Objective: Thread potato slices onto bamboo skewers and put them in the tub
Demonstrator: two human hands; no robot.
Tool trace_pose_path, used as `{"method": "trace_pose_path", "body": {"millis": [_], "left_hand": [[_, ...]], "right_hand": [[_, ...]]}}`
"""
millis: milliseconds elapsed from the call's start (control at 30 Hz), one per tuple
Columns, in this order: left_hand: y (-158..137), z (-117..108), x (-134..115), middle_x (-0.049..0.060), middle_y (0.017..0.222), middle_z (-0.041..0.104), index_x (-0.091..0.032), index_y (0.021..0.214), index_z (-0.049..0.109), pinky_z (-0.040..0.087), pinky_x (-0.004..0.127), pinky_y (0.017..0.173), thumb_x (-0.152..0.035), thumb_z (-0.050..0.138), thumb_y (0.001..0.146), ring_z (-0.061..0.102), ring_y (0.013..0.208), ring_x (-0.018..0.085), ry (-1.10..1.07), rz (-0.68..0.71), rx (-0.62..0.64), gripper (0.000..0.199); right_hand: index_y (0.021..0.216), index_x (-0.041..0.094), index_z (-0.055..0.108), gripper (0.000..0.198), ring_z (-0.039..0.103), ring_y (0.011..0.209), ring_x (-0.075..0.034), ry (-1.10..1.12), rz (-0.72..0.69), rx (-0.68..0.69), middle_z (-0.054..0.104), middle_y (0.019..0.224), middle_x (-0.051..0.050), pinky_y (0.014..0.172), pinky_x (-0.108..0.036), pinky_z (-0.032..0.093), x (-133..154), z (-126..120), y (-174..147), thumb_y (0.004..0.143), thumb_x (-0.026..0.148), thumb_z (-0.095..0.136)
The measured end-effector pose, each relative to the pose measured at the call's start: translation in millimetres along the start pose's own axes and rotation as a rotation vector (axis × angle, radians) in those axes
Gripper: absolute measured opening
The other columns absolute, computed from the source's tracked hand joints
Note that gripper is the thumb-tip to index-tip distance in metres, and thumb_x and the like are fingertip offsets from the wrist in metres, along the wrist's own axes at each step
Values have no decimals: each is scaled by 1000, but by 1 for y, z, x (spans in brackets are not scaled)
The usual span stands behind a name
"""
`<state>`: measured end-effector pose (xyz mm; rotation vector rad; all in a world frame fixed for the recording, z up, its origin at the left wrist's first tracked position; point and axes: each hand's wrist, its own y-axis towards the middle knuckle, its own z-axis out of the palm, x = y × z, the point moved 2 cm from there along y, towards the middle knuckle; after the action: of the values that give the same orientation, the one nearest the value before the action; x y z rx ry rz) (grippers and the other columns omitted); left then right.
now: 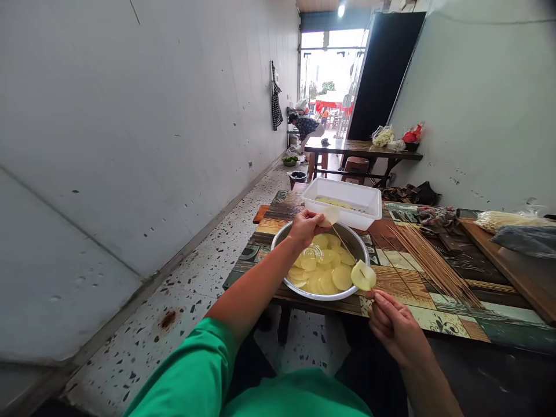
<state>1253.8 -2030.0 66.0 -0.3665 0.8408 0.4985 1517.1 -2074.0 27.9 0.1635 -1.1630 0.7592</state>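
Your right hand (397,327) pinches a bamboo skewer (347,249) carrying one potato slice (364,275), its long axis running up-left over the metal bowl (321,267). At its far tip, your left hand (306,227) grips another slice (329,216).

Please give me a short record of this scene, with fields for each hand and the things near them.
Left hand: holds a potato slice above the metal bowl
Right hand: pinches a thin skewer with one slice threaded on it
Bowl contents: many potato slices in water
Behind bowl: white tub
Right of bowl: pile of bamboo skewers
Surface: patterned table
Background: a person bending over
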Motion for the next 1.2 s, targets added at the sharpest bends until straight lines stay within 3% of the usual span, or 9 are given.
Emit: {"method": "trace_pose_path", "body": {"millis": [100,233,300,467,567,767,967,1067,1200], "left_hand": [[1,-2,-3,0,68,61,-16,71,42,61,33,65,-1,69,77,65,62,14,-30,-113,31,32],[4,-6,-4,4,72,66,-15,76,51,60,27,62,-2,70,78,67,64,14,-29,-305,104,23],[4,-7,-4,4,73,66,-15,77,53,59,26,62,-3,68,80,66,64,13,-39,-349,118,19],[2,-4,-7,3,71,65,-15,79,56,57,23,60,-1,61,84,64,61,11,-74,-383,127,16],[1,-4,-7,2,69,65,-15,77,53,57,24,59,0,62,83,64,60,11,-49,-363,109,19],[1,-2,-5,-2,63,61,-16,70,42,55,24,59,-2,76,74,62,56,10,-46,-133,123,36],[2,-2,-5,-1,63,62,-13,76,52,54,23,57,-5,78,73,61,54,9,-56,-93,177,27],[2,-3,-4,-1,62,62,-13,72,50,53,23,56,-7,80,72,61,54,10,-30,-86,190,30],[0,-2,-2,-1,60,62,-14,70,48,54,23,54,-11,83,70,62,53,11,38,-80,198,34]], "right_hand": [[85,18,70,37,25,43,-6,-345,-191,-122,33,48,8,38,-18,23,-2,-17,6,74,53,76],[90,18,74,44,54,64,-16,-679,-423,-278,63,70,-3,52,-26,42,-3,-38,16,70,58,75],[93,18,73,45,50,58,-14,-619,-389,-286,57,62,0,49,-25,39,-5,-39,18,72,57,75],[84,17,64,42,16,41,-5,-246,-137,-113,22,48,12,36,-19,15,-3,-10,14,71,55,77],[78,19,60,45,13,40,-4,-188,-104,-109,22,47,13,34,-18,13,-1,3,12,66,56,80],[79,18,60,50,22,40,-4,-285,-241,-265,30,46,11,36,-18,16,-5,0,16,64,61,80],[82,19,63,40,9,40,-5,-101,-11,-16,19,46,14,32,-19,12,2,2,16,66,51,80],[82,19,64,41,13,40,-6,-242,-121,-126,22,46,12,34,-20,15,2,0,15,68,57,76],[82,19,71,45,35,46,-11,-669,-459,-426,48,55,1,41,-24,28,3,-3,9,70,61,71]]}}
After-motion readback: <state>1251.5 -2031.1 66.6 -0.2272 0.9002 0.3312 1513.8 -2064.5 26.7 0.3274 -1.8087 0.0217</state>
